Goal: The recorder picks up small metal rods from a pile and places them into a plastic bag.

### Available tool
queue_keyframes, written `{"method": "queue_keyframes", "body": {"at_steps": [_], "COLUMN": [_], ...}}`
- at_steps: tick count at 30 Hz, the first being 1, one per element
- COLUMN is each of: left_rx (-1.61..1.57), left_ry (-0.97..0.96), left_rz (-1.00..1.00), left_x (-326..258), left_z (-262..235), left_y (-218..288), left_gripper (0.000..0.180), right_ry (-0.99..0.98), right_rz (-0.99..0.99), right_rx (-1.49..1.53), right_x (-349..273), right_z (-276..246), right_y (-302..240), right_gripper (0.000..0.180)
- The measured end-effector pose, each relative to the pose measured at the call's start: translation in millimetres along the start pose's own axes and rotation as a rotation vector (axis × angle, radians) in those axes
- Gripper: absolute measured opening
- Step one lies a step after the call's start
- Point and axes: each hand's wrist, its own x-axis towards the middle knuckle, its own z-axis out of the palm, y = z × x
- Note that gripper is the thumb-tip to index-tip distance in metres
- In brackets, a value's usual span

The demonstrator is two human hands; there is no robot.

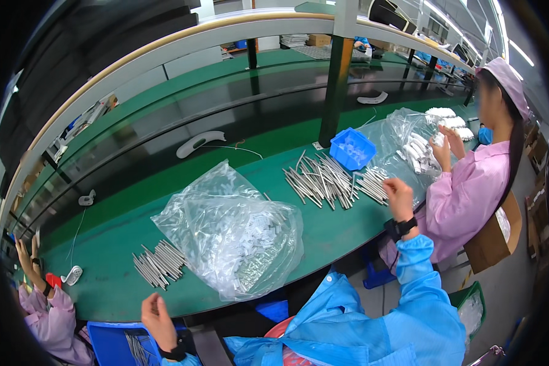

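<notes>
Right hand (400,201) half-curled, can't tell if it pinches anything; it hangs at the right end of the small rod group (372,186), long axes slanting upper left to lower right, larger rod pile (322,181) left of that. Left hand (158,320) loosely curled, grip also unclear, just near-side of the left rod bundle (159,264), same slant, clearly the closer hand; clear bag (190,208) between, all on green bench (341,235).
</notes>
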Motion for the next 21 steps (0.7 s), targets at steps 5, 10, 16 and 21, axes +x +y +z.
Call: {"method": "queue_keyframes", "body": {"at_steps": [5,10,16,21], "left_rx": [0.191,0.393,0.559,0.743], "left_ry": [0.132,0.034,0.118,-0.043], "left_rz": [0.035,0.029,-0.135,-0.253], "left_x": [37.5,84.6,83.0,110.8], "left_z": [-40.3,-7.1,-6.3,9.0], "left_y": [-87.8,-84.9,-92.4,-74.2], "left_gripper": [0.026,0.024,0.026,0.033], "right_ry": [-0.088,-0.248,-0.202,-0.272], "right_rz": [0.082,0.072,-0.165,-0.135], "right_rx": [-0.358,-0.226,-0.179,0.221], "right_x": [24.6,16.4,12.2,-28.4], "right_z": [30.5,12.0,24.0,28.5], "right_y": [78.6,171.3,48.4,-114.1], "right_gripper": [0.012,0.011,0.013,0.013]}}
